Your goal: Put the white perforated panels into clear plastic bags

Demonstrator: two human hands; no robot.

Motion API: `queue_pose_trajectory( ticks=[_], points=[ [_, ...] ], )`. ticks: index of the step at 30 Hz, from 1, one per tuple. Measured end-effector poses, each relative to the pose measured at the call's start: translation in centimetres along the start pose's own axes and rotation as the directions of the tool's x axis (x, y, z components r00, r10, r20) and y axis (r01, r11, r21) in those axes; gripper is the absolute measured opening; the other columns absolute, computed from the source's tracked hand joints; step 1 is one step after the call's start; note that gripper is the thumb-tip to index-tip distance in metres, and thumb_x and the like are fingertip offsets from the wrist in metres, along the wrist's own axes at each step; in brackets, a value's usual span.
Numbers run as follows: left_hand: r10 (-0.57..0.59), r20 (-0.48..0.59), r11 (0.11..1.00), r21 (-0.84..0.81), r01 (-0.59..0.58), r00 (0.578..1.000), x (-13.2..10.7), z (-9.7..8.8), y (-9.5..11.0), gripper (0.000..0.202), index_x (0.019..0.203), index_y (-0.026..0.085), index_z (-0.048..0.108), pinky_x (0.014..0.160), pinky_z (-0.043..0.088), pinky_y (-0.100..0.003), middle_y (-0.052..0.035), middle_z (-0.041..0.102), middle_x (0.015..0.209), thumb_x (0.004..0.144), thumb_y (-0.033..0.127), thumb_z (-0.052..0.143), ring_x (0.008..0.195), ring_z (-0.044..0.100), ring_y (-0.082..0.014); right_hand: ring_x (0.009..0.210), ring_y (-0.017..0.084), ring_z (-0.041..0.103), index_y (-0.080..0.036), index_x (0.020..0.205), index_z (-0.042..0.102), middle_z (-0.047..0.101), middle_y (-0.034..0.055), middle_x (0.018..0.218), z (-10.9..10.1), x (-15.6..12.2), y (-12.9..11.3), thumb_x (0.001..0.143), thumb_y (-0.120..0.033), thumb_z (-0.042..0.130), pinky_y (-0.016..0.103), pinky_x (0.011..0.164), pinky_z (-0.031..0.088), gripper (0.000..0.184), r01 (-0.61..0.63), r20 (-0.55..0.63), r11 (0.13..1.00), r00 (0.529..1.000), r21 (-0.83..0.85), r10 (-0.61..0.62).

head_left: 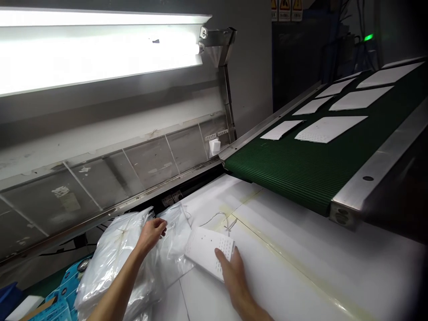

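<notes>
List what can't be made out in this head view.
- Left hand: fingers sunk in the plastic bag; contents blurred by film.
- White card: print too small; right hand covers its edge.
- Warning signs: cut by top edge.

left hand (152,234) in plastic bag (117,263), right hand (234,272) on white card (209,252)

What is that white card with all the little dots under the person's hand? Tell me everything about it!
The white card is a flat rectangle that looks like stiff paper or thin plastic. Rows of tiny holes or dots run along its far end. It lies flat and slanted on the white table, beside a clear plastic bag. The right hand rests its fingers on its near edge. A thin white string lies just beyond it. The left hand touches the bag, not the card.
</notes>
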State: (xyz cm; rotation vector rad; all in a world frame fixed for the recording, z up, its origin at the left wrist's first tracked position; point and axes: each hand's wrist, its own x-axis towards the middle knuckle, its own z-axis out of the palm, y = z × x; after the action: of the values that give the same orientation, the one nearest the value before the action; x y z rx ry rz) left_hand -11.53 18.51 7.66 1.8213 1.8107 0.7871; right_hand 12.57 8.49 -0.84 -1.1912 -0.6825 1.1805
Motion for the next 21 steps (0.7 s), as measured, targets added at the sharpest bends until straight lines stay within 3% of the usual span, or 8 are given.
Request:
queue_pose_trajectory(
  ticks=[3,6,8,12,15,21],
  points=[
    [-0.021,0.063,0.999,0.026,0.02,0.998,-0.1,0.4,0.4,0.025,0.08,0.015,0.06,0.052,0.05,-0.027,-0.0001,0.062,0.065,0.082,0.035,0.046,0.056,0.061,-0.0143,0.11,0.025,0.057,-0.023,0.129,0.044,0.061,0.0068,0.122,-0.6,-1.6,-1.7,0.079,-0.051,0.056,0.036,0.089,0.049,0.058,0.078,-0.013,0.996,0.997,0.038,-0.078],
    [-0.038,0.172,0.998,0.058,0.029,0.984,0.1,1.4,0.9,0.02,0.079,0.014,0.06,0.049,0.05,-0.025,0.0017,0.062,0.065,0.085,0.031,0.051,0.053,0.059,-0.0114,0.109,0.027,0.057,-0.02,0.129,0.042,0.06,0.0105,0.121,0.2,-3.7,-2.0,0.075,-0.055,0.059,0.038,0.09,0.048,0.066,0.161,-0.065,0.986,0.985,0.053,-0.158],
    [-0.054,0.247,0.996,0.077,0.036,0.967,0.6,2.0,1.1,0.02,0.077,0.014,0.061,0.049,0.05,-0.025,0.0027,0.061,0.064,0.085,0.032,0.055,0.053,0.059,-0.0105,0.11,0.03,0.056,-0.017,0.124,0.046,0.06,0.0143,0.119,1.3,-5.0,-0.5,0.073,-0.059,0.058,0.04,0.092,0.046,0.067,0.171,-0.111,0.985,0.979,-0.012,-0.171],
    [-0.093,0.373,0.994,0.096,0.061,0.923,1.7,2.2,1.0,0.024,0.079,0.013,0.062,0.051,0.053,-0.025,0.0019,0.062,0.065,0.085,0.035,0.056,0.058,0.061,-0.0112,0.102,0.033,0.06,-0.015,0.114,0.051,0.065,0.018,0.109,3.4,-6.3,4.0,0.07,-0.068,0.052,0.042,0.088,0.047,0.069,0.074,-0.191,0.982,0.976,-0.171,-0.107],
    [-0.108,0.36,0.99,0.126,0.066,0.927,2.3,2.0,0.4,0.026,0.087,0.013,0.062,0.051,0.053,-0.026,0.0008,0.063,0.069,0.087,0.037,0.052,0.058,0.061,-0.011,0.1,0.035,0.062,-0.014,0.111,0.051,0.066,0.0197,0.107,4.3,-6.2,5.8,0.071,-0.07,0.047,0.041,0.085,0.049,0.069,0.098,-0.178,0.963,0.973,-0.252,-0.146],
    [-0.039,0.294,0.985,0.17,-0.013,0.955,2.2,1.8,-0.8,0.025,0.082,0.013,0.059,0.049,0.05,-0.023,0.0034,0.057,0.064,0.088,0.036,0.052,0.055,0.057,-0.0089,0.103,0.036,0.06,-0.014,0.11,0.048,0.065,0.0203,0.109,3.9,-4.8,5.8,0.079,-0.062,0.043,0.044,0.087,0.047,0.058,0.168,-0.092,0.916,0.972,-0.365,-0.215]
  ],
)
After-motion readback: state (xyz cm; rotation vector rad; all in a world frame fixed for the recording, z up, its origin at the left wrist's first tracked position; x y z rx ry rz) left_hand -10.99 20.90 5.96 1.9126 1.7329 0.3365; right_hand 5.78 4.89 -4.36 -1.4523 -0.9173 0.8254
